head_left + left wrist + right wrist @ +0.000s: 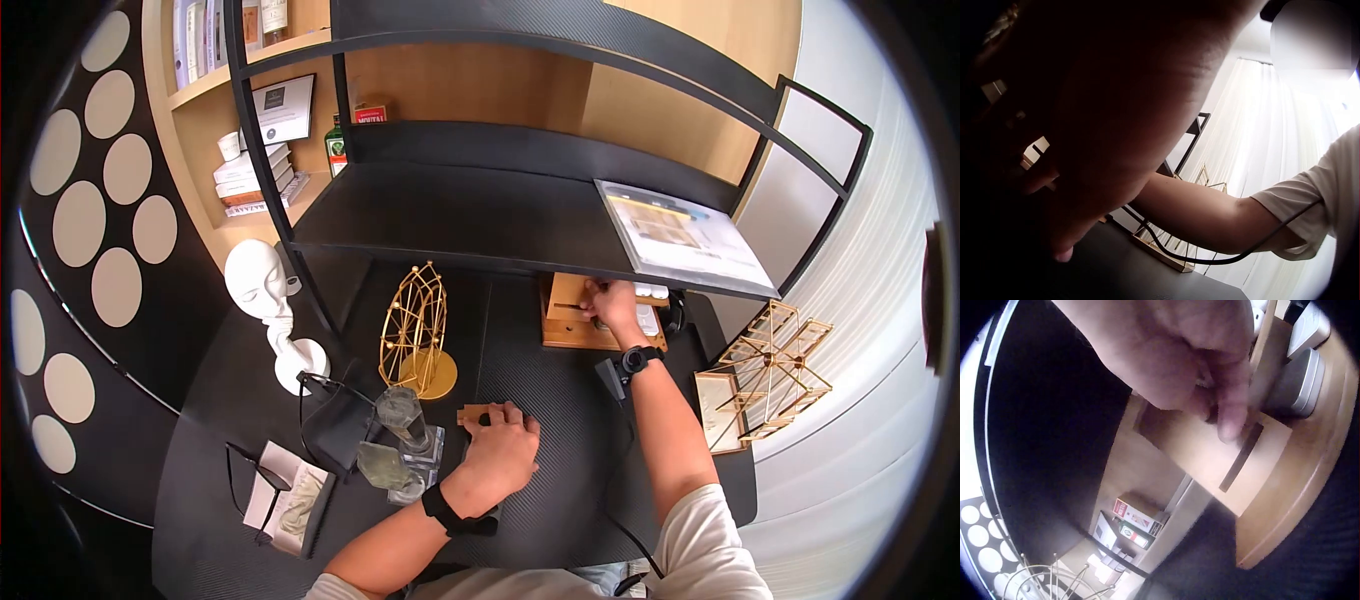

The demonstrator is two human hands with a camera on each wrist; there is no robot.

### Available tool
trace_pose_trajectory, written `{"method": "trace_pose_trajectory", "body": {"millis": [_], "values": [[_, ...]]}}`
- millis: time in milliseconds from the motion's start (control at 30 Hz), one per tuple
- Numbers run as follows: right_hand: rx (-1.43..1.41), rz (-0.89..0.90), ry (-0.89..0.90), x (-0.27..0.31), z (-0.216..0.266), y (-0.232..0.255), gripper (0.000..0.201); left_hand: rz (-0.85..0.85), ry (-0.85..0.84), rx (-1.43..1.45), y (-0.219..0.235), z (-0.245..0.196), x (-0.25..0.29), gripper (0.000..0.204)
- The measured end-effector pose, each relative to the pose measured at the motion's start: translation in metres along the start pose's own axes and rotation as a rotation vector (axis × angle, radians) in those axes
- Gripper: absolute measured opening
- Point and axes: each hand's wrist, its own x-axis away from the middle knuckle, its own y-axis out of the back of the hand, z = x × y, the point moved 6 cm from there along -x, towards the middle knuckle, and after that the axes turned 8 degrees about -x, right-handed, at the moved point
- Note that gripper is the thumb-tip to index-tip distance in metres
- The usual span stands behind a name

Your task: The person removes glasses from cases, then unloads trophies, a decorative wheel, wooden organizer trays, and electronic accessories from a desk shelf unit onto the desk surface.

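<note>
In the head view, the left hand [500, 450] lies low over the desk, fingers forward and slightly bent, beside a small brown wooden piece [468, 413] and a dark item partly under the fingers. Its palm side fills the left wrist view, dark and blurred. The right hand [612, 305] reaches under the shelf to a wooden organizer [580, 335]. In the right wrist view, the right hand [1191, 369] has bent fingers, one fingertip against a slotted wooden panel [1210, 462]; whether they pinch anything is hidden. A grey metal tin [1300, 384] stands beside the panel.
Left of the left hand stand clear crystal pieces [400, 415], a black pouch [335, 425] and a gold wire ornament [432, 370]. A white head figure [262, 280] is farther left. A cable [610, 490] runs below the right arm. The black shelf [450, 205] overhangs the organizer.
</note>
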Motion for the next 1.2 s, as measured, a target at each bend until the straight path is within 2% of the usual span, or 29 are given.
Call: {"method": "trace_pose_trajectory", "body": {"millis": [33, 100, 133, 200, 233, 300, 333, 400, 433, 533, 633, 700, 733, 767, 800, 867, 933, 1000, 1067, 1133, 1167, 1200], "values": [[-0.028, -0.043, 0.032, 0.002, 0.006, 0.003, 0.022, -0.002, 0.001, -0.005, 0.002, 0.002, 0.0, 0.068], [-0.056, -0.086, 0.079, 0.008, 0.016, 0.008, 0.014, 0.059, -0.015, 0.072, 0.001, 0.004, 0.0, 0.081], [-0.054, -0.087, 0.078, 0.009, 0.014, 0.008, 0.014, 0.06, -0.017, 0.073, 0.004, 0.004, 0.002, 0.081], [-0.125, -0.073, 0.268, 0.013, 0.021, 0.006, 0.018, 0.056, -0.028, 0.061, 0.012, 0.004, 0.007, 0.091], [-0.122, -0.068, 0.268, 0.014, 0.02, 0.001, 0.018, 0.056, -0.025, 0.065, 0.009, 0.004, 0.006, 0.091], [0.221, 0.034, 0.381, 0.02, 0.023, -0.028, 0.024, 0.053, -0.037, -0.023, 0.003, 0.0, 0.004, 0.097], [-0.069, 0.13, 0.173, 0.031, 0.025, -0.05, 0.028, 0.053, -0.038, -0.024, 0.004, -0.001, 0.005, 0.097], [-0.102, 0.249, -0.121, 0.04, 0.02, -0.085, 0.03, 0.083, -0.037, 0.058, 0.007, -0.002, 0.007, 0.097], [-0.11, 0.265, -0.192, 0.044, 0.017, -0.1, 0.031, 0.084, -0.04, 0.05, 0.008, -0.001, 0.007, 0.097], [-0.197, 0.305, -0.265, 0.024, -0.015, -0.144, 0.032, 0.057, -0.027, 0.062, 0.011, 0.001, 0.008, 0.094], [-0.136, 0.3, -0.221, 0.018, -0.012, -0.167, 0.036, 0.022, -0.015, 0.105, 0.016, 0.005, 0.006, 0.09], [-0.174, 0.235, -0.219, 0.026, 0.002, -0.17, 0.038, 0.007, 0.0, 0.101, 0.017, 0.005, 0.006, 0.086], [-0.202, 0.188, -0.22, 0.032, 0.009, -0.163, 0.04, 0.007, -0.022, 0.098, 0.017, 0.003, 0.007, 0.086], [-0.119, 0.271, -0.209, 0.037, 0.018, -0.156, 0.039, -0.002, -0.015, 0.1, 0.018, 0.003, 0.008, 0.086], [-0.112, 0.254, -0.211, 0.043, 0.022, -0.143, 0.039, -0.014, -0.004, 0.107, 0.018, 0.002, 0.008, 0.085], [-0.023, 0.294, 0.023, 0.056, 0.04, -0.122, 0.034, -0.075, -0.04, 0.093, 0.018, -0.004, 0.007, 0.083], [0.147, 0.238, 0.108, 0.072, 0.053, -0.083, 0.026, -0.088, -0.025, 0.056, 0.021, 0.0, 0.01, 0.08], [0.523, 0.003, 0.55, 0.074, 0.052, -0.041, 0.029, -0.112, -0.038, 0.026, 0.025, -0.002, 0.012, 0.077], [0.661, -0.193, 0.529, 0.077, 0.062, 0.0, 0.038, -0.109, -0.063, 0.026, 0.025, -0.004, 0.013, 0.078], [0.99, -0.155, 0.442, 0.05, 0.046, 0.03, 0.047, -0.16, -0.084, -0.009, 0.029, -0.008, 0.016, 0.075], [1.108, -0.15, 0.464, 0.047, 0.052, 0.035, 0.056, -0.205, -0.104, -0.051, 0.033, -0.01, 0.018, 0.072], [1.24, -0.061, 0.316, 0.041, 0.047, 0.041, 0.059, -0.206, -0.097, -0.054, 0.036, -0.01, 0.017, 0.072]]}}
